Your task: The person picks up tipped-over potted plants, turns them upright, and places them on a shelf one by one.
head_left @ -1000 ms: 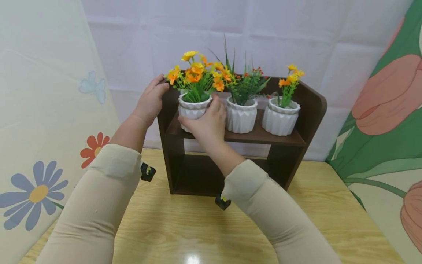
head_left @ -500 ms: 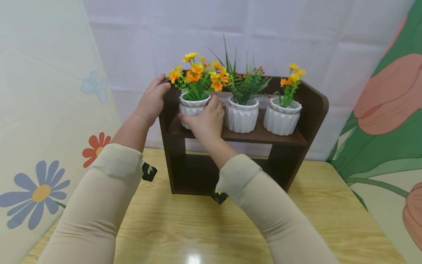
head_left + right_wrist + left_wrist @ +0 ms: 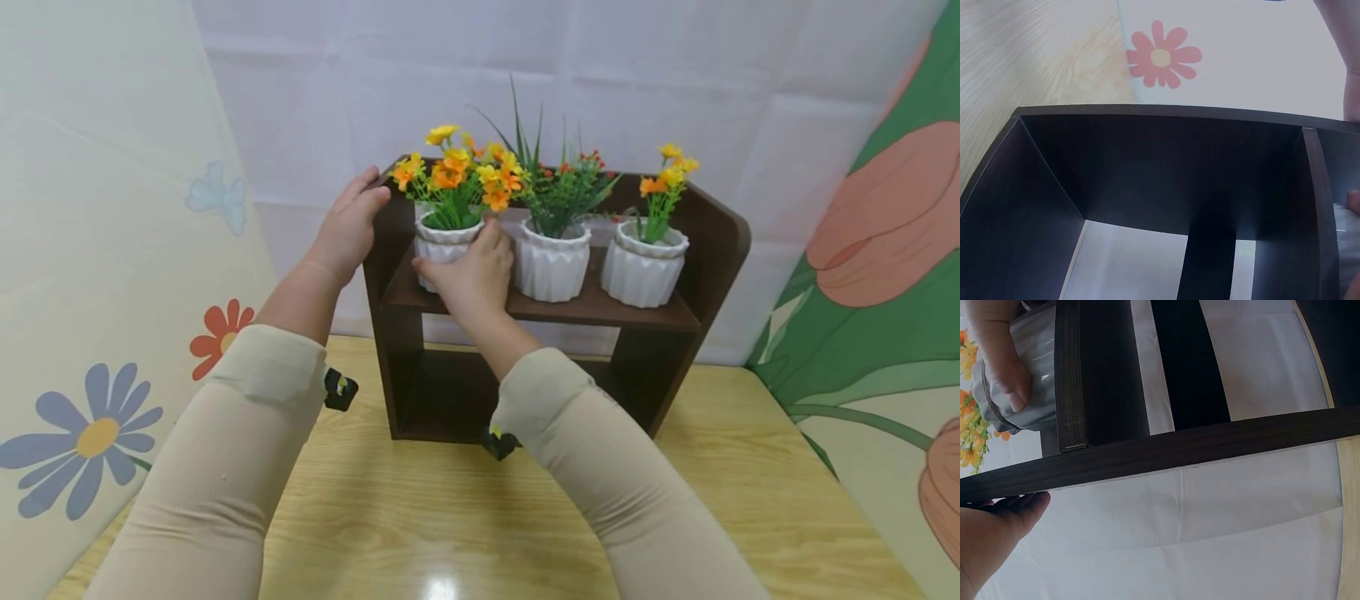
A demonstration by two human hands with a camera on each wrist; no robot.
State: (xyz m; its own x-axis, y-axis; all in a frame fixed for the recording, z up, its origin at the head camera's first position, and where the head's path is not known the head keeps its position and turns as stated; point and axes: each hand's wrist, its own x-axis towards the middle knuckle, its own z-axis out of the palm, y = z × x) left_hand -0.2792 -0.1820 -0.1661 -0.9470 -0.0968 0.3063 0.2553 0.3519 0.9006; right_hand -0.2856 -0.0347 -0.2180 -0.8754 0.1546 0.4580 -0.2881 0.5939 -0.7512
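On the upper board of a dark brown wooden shelf [image 3: 570,312] stands a row of white fluted pots with artificial plants. My right hand [image 3: 472,275] grips the leftmost flower pot [image 3: 442,242], thumb across its front and fingers round its right side. Yellow and orange flowers [image 3: 450,171] rise from that pot. In the left wrist view, the right thumb [image 3: 1013,384] presses on this pot [image 3: 1038,394]. My left hand [image 3: 345,229] rests against the shelf's left side panel near its top, its fingertips [image 3: 1036,503] along the outer face.
A pot with grass and red berries [image 3: 553,262] stands in the middle, and a pot with small yellow flowers [image 3: 643,267] to its right. The shelf stands on a wooden table [image 3: 420,517], before a white cloth [image 3: 675,92]. Flower-printed panels flank both sides.
The leftmost flower pot has shifted slightly to the right on the board, with my right hand still gripping it. My left hand stays against the shelf's side. The other pots stand as before.
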